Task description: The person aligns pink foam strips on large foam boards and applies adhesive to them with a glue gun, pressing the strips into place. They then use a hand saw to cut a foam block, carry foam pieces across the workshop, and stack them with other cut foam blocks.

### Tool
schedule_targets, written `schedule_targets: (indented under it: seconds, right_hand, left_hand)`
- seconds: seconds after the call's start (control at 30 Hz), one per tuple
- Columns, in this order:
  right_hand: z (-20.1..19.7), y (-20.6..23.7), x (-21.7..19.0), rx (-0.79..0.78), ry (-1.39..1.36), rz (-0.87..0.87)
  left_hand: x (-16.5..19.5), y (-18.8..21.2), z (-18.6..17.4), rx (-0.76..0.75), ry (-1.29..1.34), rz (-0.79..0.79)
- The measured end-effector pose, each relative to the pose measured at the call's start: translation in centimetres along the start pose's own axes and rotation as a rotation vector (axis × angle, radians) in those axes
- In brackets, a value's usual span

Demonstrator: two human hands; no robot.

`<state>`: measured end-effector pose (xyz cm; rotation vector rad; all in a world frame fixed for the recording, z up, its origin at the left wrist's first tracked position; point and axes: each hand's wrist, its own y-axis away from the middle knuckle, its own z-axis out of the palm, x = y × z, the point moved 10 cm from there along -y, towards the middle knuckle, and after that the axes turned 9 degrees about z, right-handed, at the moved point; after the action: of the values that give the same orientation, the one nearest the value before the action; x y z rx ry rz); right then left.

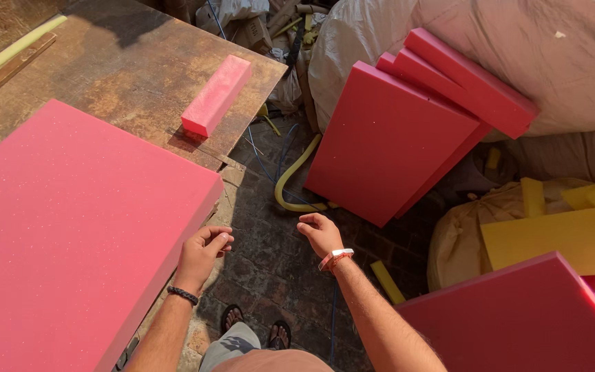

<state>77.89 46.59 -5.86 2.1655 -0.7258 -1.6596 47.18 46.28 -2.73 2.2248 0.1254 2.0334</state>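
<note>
A large pink foam slab (pixel 70 227) lies flat on a worn brown worktable (pixel 125 62) at my left. My left hand (pixel 203 249) hovers just off the slab's right edge, fingers loosely curled, holding nothing. My right hand (pixel 320 233) is out over the brick floor, fingers half bent and apart, empty. A small pink foam block (pixel 216 94) rests on the table near its far right edge.
Several pink foam slabs (pixel 394 138) lean against big white sacks (pixel 518 48) ahead right. Another pink slab (pixel 518 324) sits at lower right, yellow foam pieces (pixel 559 238) beside it. A yellow strip (pixel 290 182) curls on the brick floor (pixel 270 262).
</note>
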Motion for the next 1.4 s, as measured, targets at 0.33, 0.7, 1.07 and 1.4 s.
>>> schedule_targets:
  seconds: [0.33,0.7,1.07,1.4]
  right_hand:
    - [-16.7,-13.4,1.6,0.162,-0.038,0.079]
    - [-42.3,-27.6,-0.6,0.547,0.261,0.161]
    - [-70.3,-51.3,-14.2,0.570,0.880,-0.119]
    - [-68.4,-53.2,-16.3,0.577,1.024,-0.154]
  left_hand:
    - [2.1,-18.6,23.4,-0.321,0.110,-0.013]
    - [7.5,-31.4,39.2,-0.488,-0.026,-0.006]
    - [8.6,-34.7,46.0,-0.088,-0.071,-0.125]
    - [5.0,-29.9,48.2,-0.076,-0.269,-0.326]
